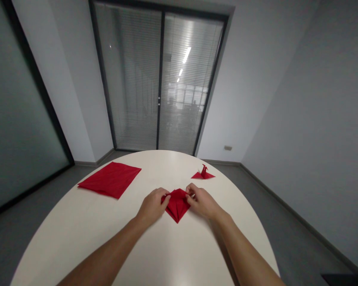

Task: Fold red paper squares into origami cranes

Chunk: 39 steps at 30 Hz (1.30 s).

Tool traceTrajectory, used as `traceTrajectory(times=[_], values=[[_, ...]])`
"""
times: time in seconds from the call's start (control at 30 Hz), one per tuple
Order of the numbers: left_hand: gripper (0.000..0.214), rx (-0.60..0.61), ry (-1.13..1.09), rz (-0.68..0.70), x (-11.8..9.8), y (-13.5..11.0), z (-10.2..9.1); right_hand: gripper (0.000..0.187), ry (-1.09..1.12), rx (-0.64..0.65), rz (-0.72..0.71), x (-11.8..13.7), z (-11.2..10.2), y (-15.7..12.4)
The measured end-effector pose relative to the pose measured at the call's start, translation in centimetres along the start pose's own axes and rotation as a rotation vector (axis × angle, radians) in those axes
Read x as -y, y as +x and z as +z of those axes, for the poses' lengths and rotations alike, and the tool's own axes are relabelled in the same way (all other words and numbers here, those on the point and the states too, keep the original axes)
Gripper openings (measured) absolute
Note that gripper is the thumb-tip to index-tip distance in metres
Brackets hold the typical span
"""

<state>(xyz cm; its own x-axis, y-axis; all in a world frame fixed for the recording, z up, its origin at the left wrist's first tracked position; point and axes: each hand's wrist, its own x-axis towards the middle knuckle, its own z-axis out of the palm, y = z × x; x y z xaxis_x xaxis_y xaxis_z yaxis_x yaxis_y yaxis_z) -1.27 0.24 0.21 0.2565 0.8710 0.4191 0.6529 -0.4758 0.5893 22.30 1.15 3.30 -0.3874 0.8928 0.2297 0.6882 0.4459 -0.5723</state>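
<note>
A partly folded piece of red origami paper (178, 204) is between my two hands, its pointed end toward me and creases running down to that point. My left hand (155, 203) pinches its left edge between thumb and fingers. On the opposite edge, my right hand (200, 200) pinches the paper the same way. Just beyond my right hand stands a finished red origami crane (204, 173) with spread wings.
Flat red paper sheets (111, 180) lie at the left of the round white table (167, 254). Past the table's far edge are a glass door with blinds (137, 91) and grey walls.
</note>
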Motion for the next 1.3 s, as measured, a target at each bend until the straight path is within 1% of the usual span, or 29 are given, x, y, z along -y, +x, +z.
traceTrajectory(times=[0.07,0.17,0.23,0.37,0.43,0.53,0.7,0.83,0.97,1.03,1.1,1.2,1.3], values=[[0.021,-0.013,-0.005,0.011,-0.1,0.0,-0.1,0.004,-0.026,-0.03,0.01,0.2,0.3,0.1],[0.021,-0.043,-0.009,0.003,-0.5,0.0,-0.3,0.01,-0.04,-0.074,0.018,0.8,0.8,0.4],[0.021,-0.068,-0.007,-0.008,-0.8,0.0,-0.4,0.012,-0.027,-0.134,0.025,1.2,1.2,0.5],[0.016,-0.117,-0.022,-0.032,-1.0,-0.1,-0.2,0.01,-0.011,-0.257,0.046,1.7,2.0,0.8],[0.015,-0.127,-0.029,-0.054,-1.0,-0.1,0.0,0.008,-0.013,-0.266,0.063,1.7,2.2,0.9],[0.013,-0.137,-0.024,-0.097,-1.0,-0.1,0.2,0.007,-0.005,-0.246,0.08,1.6,2.5,1.0],[0.006,-0.155,-0.023,-0.147,-1.0,-0.1,0.3,0.005,0.072,-0.246,0.05,2.0,2.9,1.0],[0.002,-0.157,-0.1,-0.168,-0.8,0.1,0.4,0.005,0.154,-0.28,0.055,2.1,3.4,1.2],[0.004,-0.142,-0.179,-0.235,-0.5,0.3,0.6,0.008,0.136,-0.348,0.075,1.3,3.7,1.5],[0.007,-0.141,-0.198,-0.254,-0.3,0.3,0.7,0.014,0.139,-0.373,0.095,0.7,3.7,1.6],[0.01,-0.148,-0.203,-0.255,-0.2,0.3,0.7,0.025,0.199,-0.38,0.141,0.1,3.7,1.8],[0.016,-0.153,-0.194,-0.246,-0.2,0.3,0.7,0.042,0.329,-0.331,0.2,-0.4,3.7,1.8],[0.017,-0.154,-0.218,-0.246,-0.3,0.3,0.7,0.05,0.4,-0.279,0.178,-0.2,3.9,1.7]])
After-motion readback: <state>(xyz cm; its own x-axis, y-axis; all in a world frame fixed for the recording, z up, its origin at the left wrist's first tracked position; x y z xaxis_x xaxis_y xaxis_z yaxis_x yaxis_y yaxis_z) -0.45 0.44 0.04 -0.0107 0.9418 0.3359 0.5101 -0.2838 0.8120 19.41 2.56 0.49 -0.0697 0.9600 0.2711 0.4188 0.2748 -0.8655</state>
